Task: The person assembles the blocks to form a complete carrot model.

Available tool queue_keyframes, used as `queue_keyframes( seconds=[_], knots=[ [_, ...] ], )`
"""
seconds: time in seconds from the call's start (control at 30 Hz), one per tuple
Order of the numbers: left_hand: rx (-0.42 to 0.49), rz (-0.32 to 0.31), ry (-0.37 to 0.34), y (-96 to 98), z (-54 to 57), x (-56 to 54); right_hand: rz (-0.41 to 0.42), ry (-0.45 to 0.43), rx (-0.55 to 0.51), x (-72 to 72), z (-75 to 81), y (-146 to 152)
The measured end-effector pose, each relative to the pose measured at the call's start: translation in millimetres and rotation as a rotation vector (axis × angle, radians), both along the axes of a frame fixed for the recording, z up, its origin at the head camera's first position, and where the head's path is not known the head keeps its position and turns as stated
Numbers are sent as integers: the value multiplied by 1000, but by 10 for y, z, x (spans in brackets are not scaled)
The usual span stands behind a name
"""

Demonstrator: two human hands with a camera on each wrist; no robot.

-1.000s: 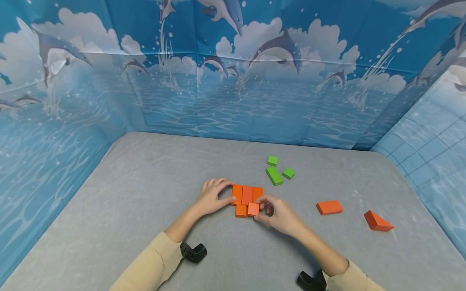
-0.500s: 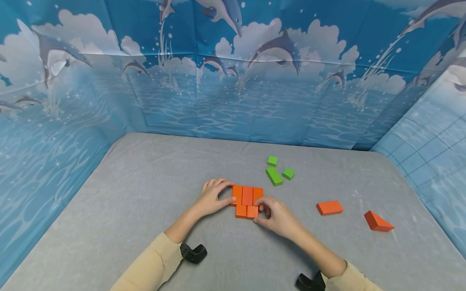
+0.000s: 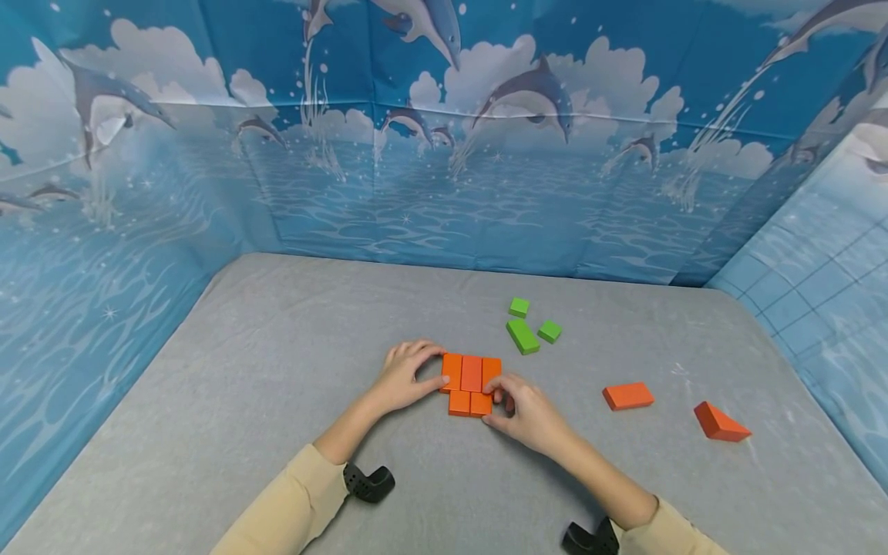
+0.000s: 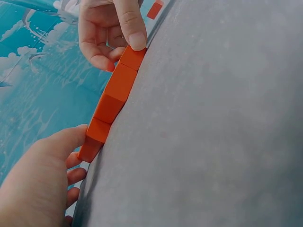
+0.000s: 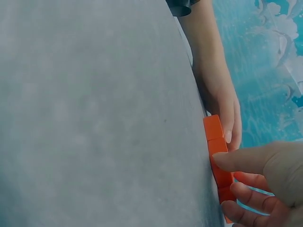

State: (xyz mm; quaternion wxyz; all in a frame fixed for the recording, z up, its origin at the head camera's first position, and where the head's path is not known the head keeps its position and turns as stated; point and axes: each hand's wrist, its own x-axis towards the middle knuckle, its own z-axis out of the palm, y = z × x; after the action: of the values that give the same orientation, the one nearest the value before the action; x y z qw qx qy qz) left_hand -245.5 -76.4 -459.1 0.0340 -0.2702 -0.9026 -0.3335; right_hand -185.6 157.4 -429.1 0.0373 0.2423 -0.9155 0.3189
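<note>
The right hand (image 3: pixel 529 408) pinches the right small orange block (image 3: pixel 479 405), front to back, snug in front of the long blocks. The left hand (image 3: pixel 408 375), thumb and fingers apart, touches their left side. A loose orange brick (image 3: pixel 628 396) lies sideways, nearer the right hand.

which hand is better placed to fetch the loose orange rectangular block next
Probably the right hand: the loose orange rectangular block lies on that side, while the left hand is farther off, across the grouped orange box-shaped blocks.
</note>
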Motion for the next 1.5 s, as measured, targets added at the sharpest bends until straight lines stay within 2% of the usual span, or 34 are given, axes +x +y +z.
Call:
queue_keyframes(
  seconds=[0.17, 0.27, 0.47, 0.57, 0.63, 0.83, 1.0, 1.2, 1.5],
  knots=[
    [4, -2, -2, -1, 1, 4, 47, -26, -96, -29, 49, 81],
    [5, -3, 1, -6, -5, 4, 41, -24, -150, -70, 133, 222],
    [11, -2, 2, -15, -9, 5, -32, 46, -90, -166, 307, 722],
    [14, 0, 1, -16, -5, 7, -53, 81, -50, -192, 337, 1017],
    [14, 0, -1, -17, -5, 8, -62, 75, -37, -198, 344, 1208],
    [5, -5, -1, -15, -5, 8, -89, -40, -13, -196, 324, 1674],
    [9, -13, -7, -10, 4, 13, -103, -126, 34, -173, 297, 1922],
    [12, -15, -10, -3, 19, 19, -124, -236, 80, -162, 280, 2065],
    [11, -8, -18, -1, 17, 17, -178, -357, 118, -173, 218, 2094]
  ],
)
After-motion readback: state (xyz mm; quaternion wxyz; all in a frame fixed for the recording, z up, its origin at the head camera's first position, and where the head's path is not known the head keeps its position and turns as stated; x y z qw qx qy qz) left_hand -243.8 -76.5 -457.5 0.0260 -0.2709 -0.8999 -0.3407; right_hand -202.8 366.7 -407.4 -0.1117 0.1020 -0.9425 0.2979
